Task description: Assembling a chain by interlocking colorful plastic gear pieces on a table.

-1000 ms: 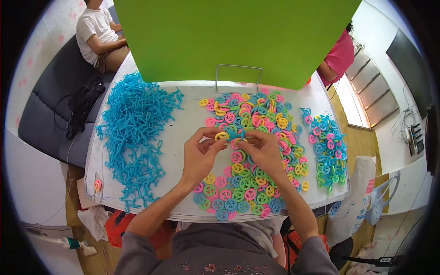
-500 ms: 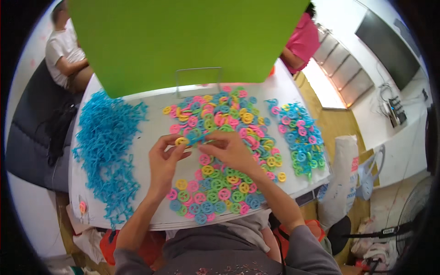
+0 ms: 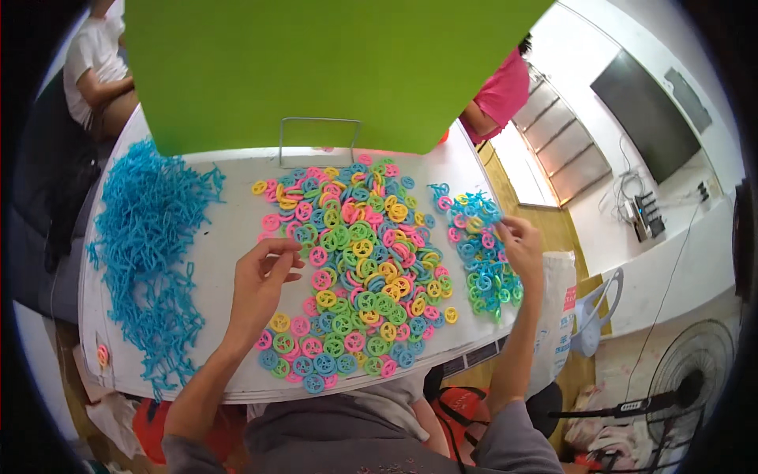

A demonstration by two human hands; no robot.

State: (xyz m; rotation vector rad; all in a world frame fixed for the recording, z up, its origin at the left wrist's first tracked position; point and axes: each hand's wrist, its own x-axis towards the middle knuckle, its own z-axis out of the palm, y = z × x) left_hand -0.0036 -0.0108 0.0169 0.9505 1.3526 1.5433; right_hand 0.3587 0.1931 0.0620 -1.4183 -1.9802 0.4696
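My left hand [image 3: 260, 278], fingers loosely curled and apart, hovers at the left side of a broad heap of small plastic wheels [image 3: 371, 288] in pink, yellow, green and blue. Nothing shows in it. My right hand [image 3: 521, 246] is over a smaller pile of blue pieces fitted with coloured wheels [image 3: 483, 261] at the right of the table. Its fingers are pinched together beside this pile; whatever they hold is too small to make out. At the left lies a large heap of blue forked plastic pieces [image 3: 150, 229], away from both hands.
A green panel [image 3: 332, 71] with a wire stand [image 3: 320, 120] rises at the back of the white table [image 3: 225, 261]. Two people sit beyond, one in white [image 3: 93, 63], one in pink [image 3: 505, 87]. A white sack [image 3: 557, 308] and a fan [image 3: 687, 387] stand at the right.
My right hand has gone from the middle of the table to the right-hand pile. My left hand has let go of the yellow wheel and blue piece. The view has shifted slightly.
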